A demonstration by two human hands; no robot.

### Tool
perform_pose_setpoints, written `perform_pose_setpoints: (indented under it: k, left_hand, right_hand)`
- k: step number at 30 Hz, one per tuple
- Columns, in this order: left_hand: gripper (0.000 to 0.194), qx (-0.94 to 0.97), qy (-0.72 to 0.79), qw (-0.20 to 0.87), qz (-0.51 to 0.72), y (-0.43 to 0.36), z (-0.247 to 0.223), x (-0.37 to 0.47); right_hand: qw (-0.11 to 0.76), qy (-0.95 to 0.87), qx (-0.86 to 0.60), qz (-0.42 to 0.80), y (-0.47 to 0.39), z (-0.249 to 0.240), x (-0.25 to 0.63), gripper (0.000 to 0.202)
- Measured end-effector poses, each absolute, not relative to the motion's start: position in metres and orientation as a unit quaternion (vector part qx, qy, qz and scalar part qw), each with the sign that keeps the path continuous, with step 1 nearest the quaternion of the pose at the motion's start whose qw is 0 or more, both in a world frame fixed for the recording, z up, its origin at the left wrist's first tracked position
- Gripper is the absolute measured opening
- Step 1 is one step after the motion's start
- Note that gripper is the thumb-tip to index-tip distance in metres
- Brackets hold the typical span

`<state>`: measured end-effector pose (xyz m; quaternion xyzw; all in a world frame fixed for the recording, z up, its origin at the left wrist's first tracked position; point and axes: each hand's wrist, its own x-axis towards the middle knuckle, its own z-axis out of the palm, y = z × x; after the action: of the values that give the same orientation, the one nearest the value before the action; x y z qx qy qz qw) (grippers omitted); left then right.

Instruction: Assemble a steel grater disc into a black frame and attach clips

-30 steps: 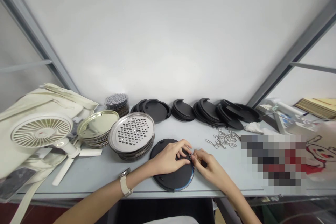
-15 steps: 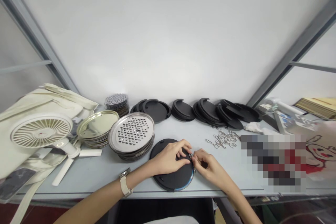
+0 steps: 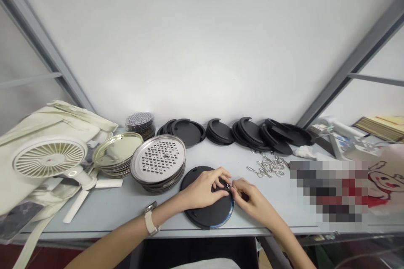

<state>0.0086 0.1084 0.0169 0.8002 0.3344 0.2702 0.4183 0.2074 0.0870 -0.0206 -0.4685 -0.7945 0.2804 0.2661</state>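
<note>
Black disc (image 3: 210,216): flat on the bench (image 3: 126,210), between the hands; looks light and stiff, perhaps a little slick; I'd lift it by opposite rims.
Left hand (image 3: 202,190): spread over the disc, thumb and fingers apart.
Right hand (image 3: 254,205): fingertips pinching a small metal piece (image 3: 228,186) by the disc's edge; looks hard, easily dropped, best gripped at its end.

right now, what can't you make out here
All in the head view:
- small metal piece by the right hand: tiny, partly behind fingers
- middle of the black disc: under the left hand
- whatever the pixel blocks cover: masked
- dark space below the bench: cut off by the bottom edge
</note>
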Motion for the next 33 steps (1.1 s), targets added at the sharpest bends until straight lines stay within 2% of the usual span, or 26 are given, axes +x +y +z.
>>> perform_pose_setpoints:
  k: [16, 27, 33]
  left_hand:
    - [0.04, 0.782, 0.34, 0.444, 0.275, 0.1103, 0.0164, 0.0098]
    - [0.035, 0.777, 0.334, 0.451, 0.285, 0.1107, 0.0145, 0.0104]
    - [0.041, 0.772, 0.337, 0.457, 0.284, 0.1101, 0.0141, 0.0094]
  right_hand:
    - [0.269, -0.796, -0.471, 0.269, 0.0884, -0.0243, 0.2076, 0.032]
    - [0.266, -0.799, -0.473, 0.259, 0.0883, -0.0232, 0.2069, 0.031]
    - [0.267, -0.798, -0.475, 0.258, 0.0889, -0.0261, 0.2075, 0.032]
